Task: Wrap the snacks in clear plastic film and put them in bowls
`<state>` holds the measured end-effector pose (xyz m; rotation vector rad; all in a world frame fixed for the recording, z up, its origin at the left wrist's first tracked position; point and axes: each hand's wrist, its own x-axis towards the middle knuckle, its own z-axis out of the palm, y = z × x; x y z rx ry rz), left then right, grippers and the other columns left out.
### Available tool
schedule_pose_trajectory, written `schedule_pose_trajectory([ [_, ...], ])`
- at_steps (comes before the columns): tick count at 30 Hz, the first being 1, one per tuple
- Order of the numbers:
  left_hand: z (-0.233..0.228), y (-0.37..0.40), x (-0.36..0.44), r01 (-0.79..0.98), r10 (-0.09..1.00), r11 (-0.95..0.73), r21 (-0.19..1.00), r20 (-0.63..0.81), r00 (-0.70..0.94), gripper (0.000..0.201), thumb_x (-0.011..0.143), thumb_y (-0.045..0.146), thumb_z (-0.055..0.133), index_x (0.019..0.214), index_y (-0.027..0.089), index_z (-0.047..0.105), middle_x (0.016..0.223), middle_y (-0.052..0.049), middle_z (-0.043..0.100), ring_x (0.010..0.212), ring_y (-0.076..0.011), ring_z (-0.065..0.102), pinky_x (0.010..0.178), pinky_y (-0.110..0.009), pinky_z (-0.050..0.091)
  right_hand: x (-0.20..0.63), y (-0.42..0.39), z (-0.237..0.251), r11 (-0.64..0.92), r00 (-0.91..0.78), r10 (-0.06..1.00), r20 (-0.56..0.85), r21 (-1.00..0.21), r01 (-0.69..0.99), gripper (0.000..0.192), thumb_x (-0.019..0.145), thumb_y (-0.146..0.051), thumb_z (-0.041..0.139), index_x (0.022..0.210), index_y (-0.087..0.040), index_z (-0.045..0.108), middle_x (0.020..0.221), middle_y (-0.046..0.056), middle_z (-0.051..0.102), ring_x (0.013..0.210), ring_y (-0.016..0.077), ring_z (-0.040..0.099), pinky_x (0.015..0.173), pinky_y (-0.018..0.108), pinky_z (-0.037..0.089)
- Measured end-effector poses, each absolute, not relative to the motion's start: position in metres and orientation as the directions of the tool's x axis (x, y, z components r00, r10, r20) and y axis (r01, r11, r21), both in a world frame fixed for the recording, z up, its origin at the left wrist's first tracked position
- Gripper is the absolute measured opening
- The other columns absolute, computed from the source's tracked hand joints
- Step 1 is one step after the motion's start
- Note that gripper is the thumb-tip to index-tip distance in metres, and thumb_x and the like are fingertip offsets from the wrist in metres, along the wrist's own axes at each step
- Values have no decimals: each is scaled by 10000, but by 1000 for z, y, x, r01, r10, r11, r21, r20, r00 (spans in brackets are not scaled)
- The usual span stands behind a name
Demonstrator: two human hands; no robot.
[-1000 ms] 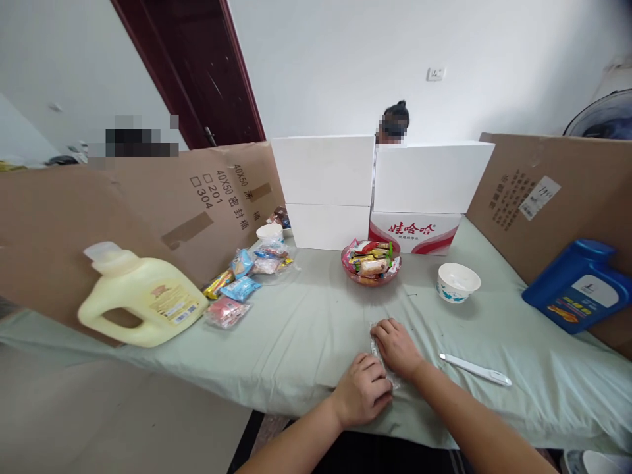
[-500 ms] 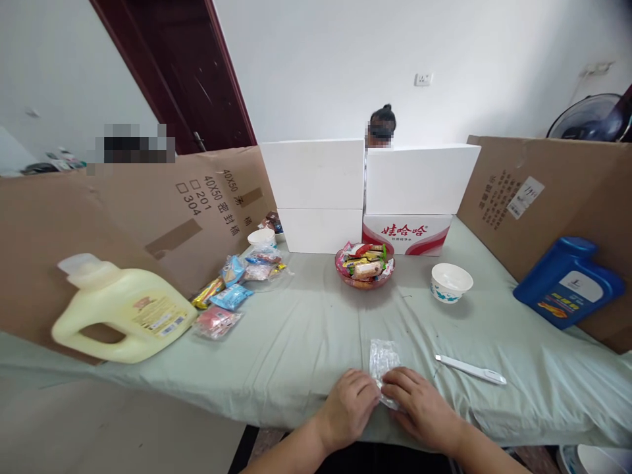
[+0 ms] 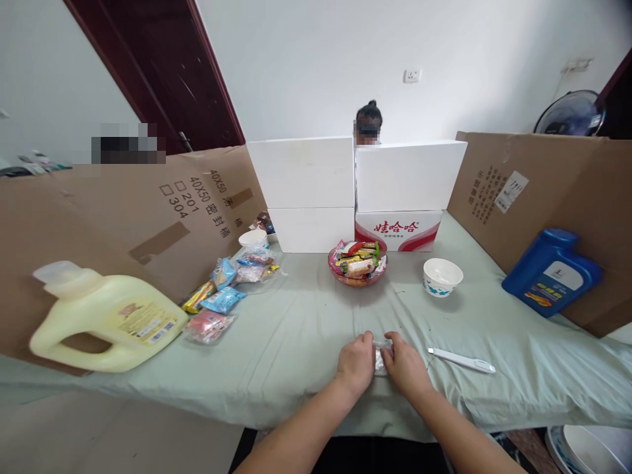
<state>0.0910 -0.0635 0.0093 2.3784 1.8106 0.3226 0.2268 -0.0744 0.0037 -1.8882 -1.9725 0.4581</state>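
Observation:
Near the front edge of the cloth-covered table, a small clear, crinkly plastic piece (image 3: 381,361) lies between my hands. My left hand (image 3: 357,361) grips its left side, the fingers bent and closed. On the other side my right hand (image 3: 403,363) pinches it with curled fingers. The palms and some fingertips are hidden. To the right of my right hand lies a white utility knife (image 3: 461,359), flat on the cloth. Beyond my hands stands a reddish glass bowl (image 3: 340,278) filled with wrapped snacks (image 3: 359,266).
A white paper bowl (image 3: 443,278) stands right of centre. The blue bottle (image 3: 550,273) leans by the right cardboard (image 3: 474,197). Left are a pale yellow jug (image 3: 111,322) and several snack packets (image 3: 223,299). White boxes (image 3: 306,227) form a back wall; a person (image 3: 368,122) sits behind.
Both hands have moved forward to the far end of the plastic piece, which now shows as a shorter strip between them. The camera view has shifted slightly.

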Motion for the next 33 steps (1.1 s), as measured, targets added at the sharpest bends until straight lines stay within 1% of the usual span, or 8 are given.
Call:
schedule_pose_trajectory([
  [5,1,-67,91,939,956,-267,216,183,229,110,904,166,478,940,164,581,898,-82,658,857,-250,612,723,-339,452,223,-82,3,87,-25,985,171,-363,928,318,899,-216,454,1206,-190,531,1221,151,599,1005,265,634,836,377,469],
  [9,-5,-63,87,923,931,-295,246,291,220,85,883,144,505,853,175,579,851,-57,634,844,-232,571,749,-339,450,225,-92,-8,448,-361,839,406,-139,883,392,929,-276,443,1307,-190,499,1415,135,471,1323,293,405,1070,469,329],
  [15,-2,-54,57,947,947,-209,244,293,134,123,894,133,489,855,163,602,871,-69,619,870,-233,556,777,-348,444,223,-99,-28,562,-532,818,218,-107,820,892,795,-615,585,1467,-100,304,1503,203,323,1396,346,279,1106,506,292],
  [19,-3,-56,30,946,929,-228,231,344,139,151,894,143,482,823,169,612,854,-60,597,848,-230,546,769,-348,442,220,-124,-33,578,-545,810,216,-137,805,740,841,-430,589,1461,-117,330,1502,180,330,1385,343,306,1089,512,329],
  [23,-11,-62,22,918,887,-317,238,418,198,193,894,141,454,808,191,618,841,-49,586,812,-225,532,739,-347,433,247,-124,-6,726,-682,688,247,-225,650,520,871,-129,411,1373,-248,472,1299,45,609,1188,182,556,988,317,451],
  [25,-14,-63,23,914,874,-323,244,446,190,212,897,141,437,797,198,615,831,-46,580,796,-222,528,718,-346,427,275,-95,31,636,-554,765,328,-250,730,563,835,-52,330,1313,-271,530,1203,31,661,1079,155,605,925,299,476],
  [29,-16,-61,25,910,873,-322,260,452,180,220,904,140,419,797,199,602,824,-44,568,791,-219,525,712,-346,425,341,-2,109,252,-133,802,583,-126,960,475,903,-161,298,1304,-205,546,1351,117,535,1285,249,424,1066,440,314],
  [33,-17,-62,25,903,873,-324,281,458,171,218,902,131,421,790,198,596,818,-45,566,794,-219,528,715,-349,432,376,61,119,4,16,942,335,-59,998,455,924,-349,368,1304,-167,537,1322,147,548,1256,281,441,1054,463,278],
])
